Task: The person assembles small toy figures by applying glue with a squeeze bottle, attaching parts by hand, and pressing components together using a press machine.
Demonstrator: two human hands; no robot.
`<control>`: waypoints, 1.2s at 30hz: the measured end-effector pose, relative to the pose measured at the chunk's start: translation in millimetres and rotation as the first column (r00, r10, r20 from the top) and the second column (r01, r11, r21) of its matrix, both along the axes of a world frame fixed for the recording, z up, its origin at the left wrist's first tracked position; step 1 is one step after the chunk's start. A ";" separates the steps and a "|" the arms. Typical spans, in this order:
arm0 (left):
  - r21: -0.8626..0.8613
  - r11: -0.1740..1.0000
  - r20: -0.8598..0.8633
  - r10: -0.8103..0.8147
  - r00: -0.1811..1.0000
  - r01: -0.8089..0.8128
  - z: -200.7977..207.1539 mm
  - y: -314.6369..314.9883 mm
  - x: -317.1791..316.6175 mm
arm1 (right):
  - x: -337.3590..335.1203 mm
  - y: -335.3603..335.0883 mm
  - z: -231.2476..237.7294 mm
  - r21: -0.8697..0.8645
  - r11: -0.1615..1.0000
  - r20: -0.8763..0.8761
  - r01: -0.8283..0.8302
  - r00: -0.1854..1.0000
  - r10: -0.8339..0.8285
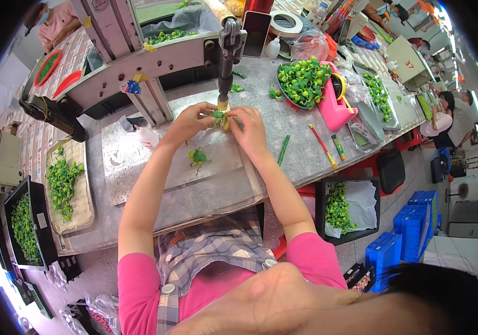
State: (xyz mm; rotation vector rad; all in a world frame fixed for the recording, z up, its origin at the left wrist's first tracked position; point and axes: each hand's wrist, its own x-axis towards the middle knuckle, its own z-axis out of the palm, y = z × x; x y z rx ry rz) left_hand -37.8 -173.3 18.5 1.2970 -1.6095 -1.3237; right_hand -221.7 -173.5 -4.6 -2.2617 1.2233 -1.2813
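Observation:
Both hands meet under the vertical press rod [225, 72] of a bench machine. Thumb and fingers of my left hand [191, 121] pinch a small green moulded piece [217, 114] just below the rod's tip. My right hand [249, 127] is closed at the right side of the same spot, its fingertips by a yellowish fixture [225, 124]. Whether those fingertips grip a piece of their own is hidden. Nearer to me, a small cluster of green pieces [198, 157] lies on the metal plate [163, 178].
A heaped bowl of green pieces [304, 82] stands right of the press, beside a pink tape dispenser [332, 114]. A cloth-lined tray [85, 192] and black bins [13, 223] lie left. A white bottle [148, 137], green spring [284, 151] and red stick [321, 144] are nearby.

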 end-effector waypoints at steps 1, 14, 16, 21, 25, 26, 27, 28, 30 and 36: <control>0.018 1.000 0.006 -0.002 1.000 0.002 -0.1 -0.4 0.3 | -0.2 0.2 0.1 -0.002 1.000 0.000 0.002 1.000 -0.002; 0.018 0.998 -0.063 -0.052 0.997 0.053 -3.7 -5.4 2.1 | 0.7 0.3 -2.4 0.012 1.000 0.048 -0.001 0.999 0.000; 0.063 0.996 -0.108 -0.052 0.993 0.059 -4.5 -5.0 2.8 | 0.7 0.6 -2.7 0.006 1.000 0.053 0.005 0.999 -0.005; 0.044 0.998 -0.128 -0.039 0.991 0.045 -6.9 -4.8 3.3 | 1.2 0.9 -1.3 0.040 0.999 0.051 0.002 0.999 -0.004; 0.066 0.997 -0.059 -0.044 0.997 0.048 -5.1 -6.5 2.9 | 0.2 -0.4 -1.9 0.045 0.999 0.061 0.000 0.998 -0.003; 0.069 0.996 -0.058 -0.045 0.997 0.049 -5.3 -6.5 2.7 | -0.2 -0.5 -1.0 0.049 0.999 0.058 -0.002 0.998 -0.001; 0.063 0.997 -0.073 -0.044 0.996 0.048 -5.6 -6.3 2.2 | -0.6 -0.5 -0.5 0.052 0.999 0.054 -0.004 0.999 0.001; 0.054 0.997 -0.089 -0.044 0.995 0.048 -4.8 -6.3 1.2 | -1.0 -0.8 -0.7 0.054 0.999 0.056 -0.002 0.998 -0.001; 0.032 0.999 -0.038 -0.039 0.999 0.040 -0.3 -4.8 -0.4 | -1.7 -1.6 -0.9 0.063 0.998 0.056 -0.008 0.998 0.004; 0.025 1.000 -0.053 -0.014 0.999 0.016 1.4 -2.8 -0.8 | -2.2 -2.3 -1.4 0.095 0.995 0.065 -0.018 0.998 0.012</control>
